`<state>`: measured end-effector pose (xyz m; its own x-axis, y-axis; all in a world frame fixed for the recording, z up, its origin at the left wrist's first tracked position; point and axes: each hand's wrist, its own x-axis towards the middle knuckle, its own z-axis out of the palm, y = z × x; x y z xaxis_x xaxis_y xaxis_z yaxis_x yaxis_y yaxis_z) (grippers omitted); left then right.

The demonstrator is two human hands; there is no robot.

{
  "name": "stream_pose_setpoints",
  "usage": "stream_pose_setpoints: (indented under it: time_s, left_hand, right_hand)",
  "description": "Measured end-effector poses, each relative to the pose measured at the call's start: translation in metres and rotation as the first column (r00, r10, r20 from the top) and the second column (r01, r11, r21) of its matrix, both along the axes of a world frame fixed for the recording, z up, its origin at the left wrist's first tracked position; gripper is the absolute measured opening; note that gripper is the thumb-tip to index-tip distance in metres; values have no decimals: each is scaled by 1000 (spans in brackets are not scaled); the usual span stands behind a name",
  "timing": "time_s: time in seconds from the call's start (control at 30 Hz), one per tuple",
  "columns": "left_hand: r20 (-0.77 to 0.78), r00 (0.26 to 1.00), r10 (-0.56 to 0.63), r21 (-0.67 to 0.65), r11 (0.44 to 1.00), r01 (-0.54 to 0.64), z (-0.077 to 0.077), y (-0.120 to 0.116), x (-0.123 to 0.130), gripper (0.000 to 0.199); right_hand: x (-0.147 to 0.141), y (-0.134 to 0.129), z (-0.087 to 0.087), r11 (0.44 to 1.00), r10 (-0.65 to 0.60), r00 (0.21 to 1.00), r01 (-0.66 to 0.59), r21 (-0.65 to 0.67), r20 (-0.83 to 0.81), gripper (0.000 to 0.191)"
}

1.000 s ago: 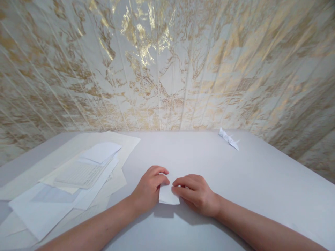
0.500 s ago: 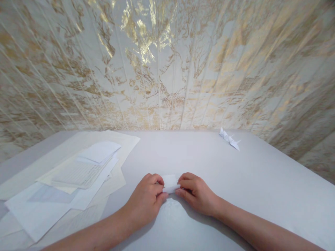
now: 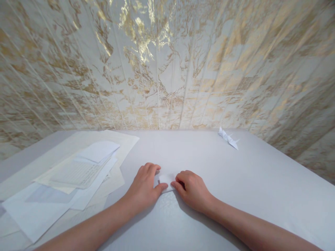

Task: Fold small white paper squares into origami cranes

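A small folded piece of white paper [image 3: 166,179] lies on the table between my hands. My left hand [image 3: 146,183] is at its left side, with the thumb resting on the paper's near left part and the other fingers lifted apart from the thumb. My right hand [image 3: 192,188] has its fingers curled, and the thumb and forefinger close on the paper's right end. Those fingers hide that end. The paper's near edge shows as a straight fold.
Several loose sheets and papers [image 3: 18,209] overlap on the left of the white table [image 3: 261,195], one of them with printed lines. A folded white paper figure [image 3: 228,138] with pointed tips lies at the far right. Behind the table rises a gold-patterned wall [image 3: 167,69].
Both hands pinched the paper's ends before. My left fingers have since lifted and spread from the thumb. The strip along the near side now appears turned over and flatter.
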<state>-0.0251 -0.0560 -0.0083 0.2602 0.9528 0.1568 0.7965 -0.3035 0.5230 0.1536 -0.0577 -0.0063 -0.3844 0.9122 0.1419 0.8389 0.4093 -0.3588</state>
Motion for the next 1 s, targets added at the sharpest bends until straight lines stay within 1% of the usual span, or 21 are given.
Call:
stream_pose_setpoints:
  time_s: [0.13,0.23,0.27,0.33,0.43,0.5,0.53,0.6,0.63,0.67,0.7,0.73,0.8,0.83,0.9,1.0]
  left_hand:
    - [-26,999,-23,-37,999,22,2,6,0,23]
    - [22,999,-28,-76,997,30,4,5,2,20]
    - [54,998,-30,-94,995,35,5,4,2,20]
    - [150,988,-44,-137,988,65,7,1,4,20]
    - [337,940,-56,-191,973,127,7,-2,5,18]
    - [490,870,-58,-233,953,194,6,-2,6,19]
    - [578,814,-53,-261,933,246,5,-3,6,21]
    - [744,669,-4,-309,885,349,5,-3,6,25]
    - [799,599,47,-327,871,367,5,-4,6,28]
    - [830,549,102,-343,869,357,6,-4,7,32]
    - [838,524,151,-360,875,323,7,-5,7,36]
    - [824,535,183,-378,882,280,9,-5,7,38]
    - [756,622,202,-404,893,200,12,-5,8,31]
    - [716,671,194,-406,898,173,13,-5,9,24]
    - [660,732,169,-392,909,143,16,-6,10,19]
    - [656,741,141,-361,921,144,18,-8,10,22]
  right_hand:
    - [1,-1,-2,1000,6,999,-6,1,-51,17]
    - [3,-2,-7,999,45,981,-39,31,-190,7]
    - [4,-3,-9,997,69,965,-59,47,-252,5]
    - [5,-3,-12,993,113,923,-94,68,-369,8]
    - [6,-4,-15,988,150,849,-118,95,-507,12]
    - [7,-3,-15,981,186,804,-121,152,-564,14]
    - [7,-3,-15,974,214,787,-124,191,-579,15]
    - [8,-2,-13,953,280,766,-147,266,-579,18]
    - [8,-2,-12,941,314,760,-170,292,-569,19]
    - [8,-3,-11,930,348,756,-201,309,-555,20]
    - [8,-3,-10,917,383,752,-239,319,-537,21]
    - [8,-4,-9,906,410,748,-271,324,-522,19]
    - [7,-6,-7,899,431,740,-304,314,-516,14]
    - [7,-6,-6,907,417,738,-297,299,-530,11]
    - [6,-7,-5,942,335,737,-245,230,-587,9]
    - [4,-5,-7,986,147,712,-164,41,-687,15]
